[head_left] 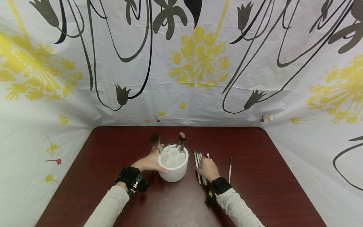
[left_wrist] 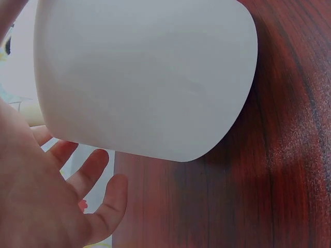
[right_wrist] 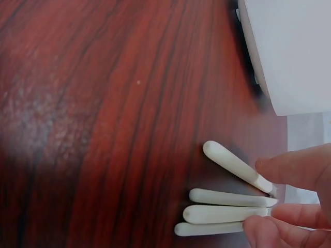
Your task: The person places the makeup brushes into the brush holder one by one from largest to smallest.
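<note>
A white round brush holder [head_left: 173, 170] with inner compartments stands tilted on the table, and several makeup brushes [head_left: 155, 138] poke up from its back part. My left hand [head_left: 151, 161] grips its left side, thumb in front and fingers behind; the left wrist view shows the holder's smooth wall [left_wrist: 150, 77] beside the fingers [left_wrist: 88, 175]. To the right lies a row of pale-handled makeup brushes [head_left: 197, 164]. My right hand [head_left: 209, 169] is over them, its thumb and curled fingertips at the handles [right_wrist: 227, 213]. Their far ends are partly hidden by that hand.
One more slim brush [head_left: 230, 168] lies apart, right of my right hand. The dark red wooden table [head_left: 122, 142] ends at a patterned white cloth [head_left: 158, 110], which hangs behind it and at both sides.
</note>
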`<state>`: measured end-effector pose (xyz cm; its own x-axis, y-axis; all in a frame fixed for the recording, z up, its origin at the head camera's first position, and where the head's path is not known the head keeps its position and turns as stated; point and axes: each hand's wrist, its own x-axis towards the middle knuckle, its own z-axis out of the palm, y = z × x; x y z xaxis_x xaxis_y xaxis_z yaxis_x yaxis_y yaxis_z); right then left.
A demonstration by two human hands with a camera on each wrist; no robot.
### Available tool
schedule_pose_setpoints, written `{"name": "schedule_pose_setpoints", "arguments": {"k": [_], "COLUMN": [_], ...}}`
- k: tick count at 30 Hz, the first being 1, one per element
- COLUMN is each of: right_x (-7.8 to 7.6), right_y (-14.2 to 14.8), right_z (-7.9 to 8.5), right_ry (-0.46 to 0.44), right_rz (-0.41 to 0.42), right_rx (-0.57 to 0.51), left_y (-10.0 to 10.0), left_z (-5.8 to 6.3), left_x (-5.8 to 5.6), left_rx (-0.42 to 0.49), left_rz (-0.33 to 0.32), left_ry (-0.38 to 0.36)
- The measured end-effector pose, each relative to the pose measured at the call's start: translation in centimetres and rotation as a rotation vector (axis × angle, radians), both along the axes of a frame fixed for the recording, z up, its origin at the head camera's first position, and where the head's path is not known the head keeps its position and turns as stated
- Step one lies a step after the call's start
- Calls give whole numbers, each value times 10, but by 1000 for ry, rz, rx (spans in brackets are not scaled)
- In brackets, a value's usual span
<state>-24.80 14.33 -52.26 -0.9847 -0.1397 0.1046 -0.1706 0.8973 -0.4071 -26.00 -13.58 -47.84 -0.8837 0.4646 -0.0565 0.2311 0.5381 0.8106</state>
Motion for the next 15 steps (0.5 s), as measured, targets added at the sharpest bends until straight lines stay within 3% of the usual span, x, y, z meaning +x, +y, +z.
{"name": "schedule_pose_setpoints", "arguments": {"k": [9,15], "right_x": [0,-1], "right_y": [-2,-3], "right_z": [-2,-3], "right_ry": [-20,-54], "right_rz": [1,-5], "right_rx": [6,-10], "left_y": [-1,-2], "left_z": [-4,-8], "left_x": [-1,-3], "left_rx": [43,153], "left_rz": [-25,-42], "left_ry": [2,-41]}}
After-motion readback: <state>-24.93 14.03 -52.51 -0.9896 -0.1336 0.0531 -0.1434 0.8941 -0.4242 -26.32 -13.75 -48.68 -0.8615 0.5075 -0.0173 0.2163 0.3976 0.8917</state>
